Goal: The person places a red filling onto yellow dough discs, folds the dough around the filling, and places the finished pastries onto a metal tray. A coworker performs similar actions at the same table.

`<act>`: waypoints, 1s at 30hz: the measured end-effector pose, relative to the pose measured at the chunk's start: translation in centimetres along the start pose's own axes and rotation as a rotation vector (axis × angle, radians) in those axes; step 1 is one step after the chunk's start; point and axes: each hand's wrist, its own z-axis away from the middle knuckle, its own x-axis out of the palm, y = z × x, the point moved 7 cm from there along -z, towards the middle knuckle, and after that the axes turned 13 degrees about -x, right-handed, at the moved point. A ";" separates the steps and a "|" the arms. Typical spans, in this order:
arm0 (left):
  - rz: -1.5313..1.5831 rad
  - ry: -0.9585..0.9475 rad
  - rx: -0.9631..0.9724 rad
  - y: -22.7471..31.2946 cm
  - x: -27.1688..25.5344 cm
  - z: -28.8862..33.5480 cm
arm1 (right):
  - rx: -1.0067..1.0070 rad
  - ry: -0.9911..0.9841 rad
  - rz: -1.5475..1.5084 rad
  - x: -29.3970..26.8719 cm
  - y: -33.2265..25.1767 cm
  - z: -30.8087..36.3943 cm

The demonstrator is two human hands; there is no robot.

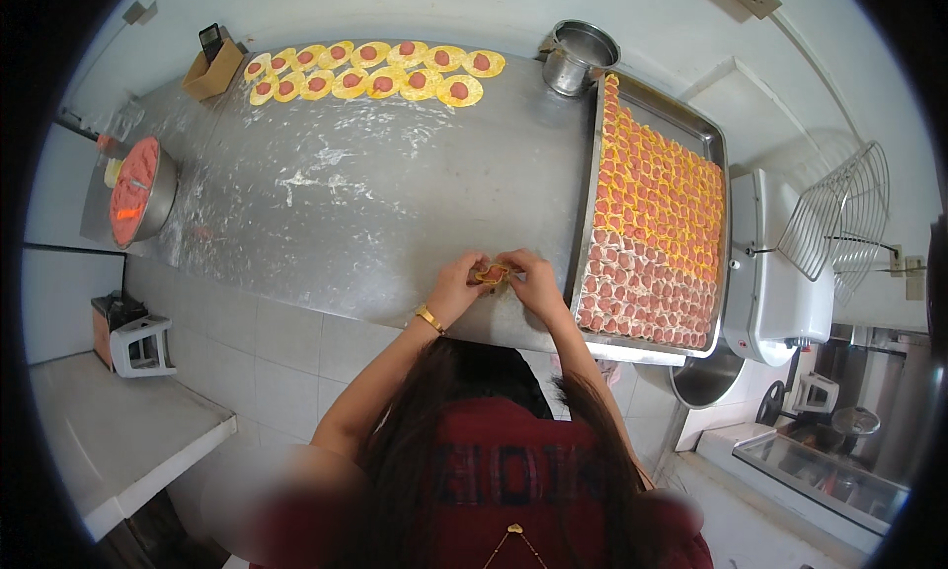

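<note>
Near the front edge of the metal table, my left hand [457, 286] and my right hand [537, 287] pinch a small dumpling [493, 274] between them. Its yellow wrapper is gathered around a pink meat filling. Two rows of flat yellow wrappers [351, 83], each topped with a ball of pink filling, lie along the back of the table. Just right of my right hand stands a large metal tray [583, 209] packed with open-topped dumplings [657, 204], yellow-wrapped farther back and paler nearer me. The undersides of my fingers are hidden.
A metal bowl [163, 189] of pink filling stands at the table's left end. A cardboard box [213, 71] holding a dark device is at the back left. A metal pot [583, 61] sits behind the tray's corner. White flour streaks the tabletop [395, 189]. A wire rack [839, 209] hangs at right.
</note>
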 end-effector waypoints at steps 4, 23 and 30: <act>-0.135 -0.028 0.041 0.3 0.1 0.4 | 0.035 -0.043 0.066 -0.5 -0.6 0.8; -0.242 -0.008 0.112 1.9 0.4 -0.7 | -0.056 0.037 0.171 -1.5 -1.9 0.9; -0.235 -0.067 0.096 1.4 1.1 -1.4 | 0.009 -0.037 0.197 -0.1 -1.0 0.0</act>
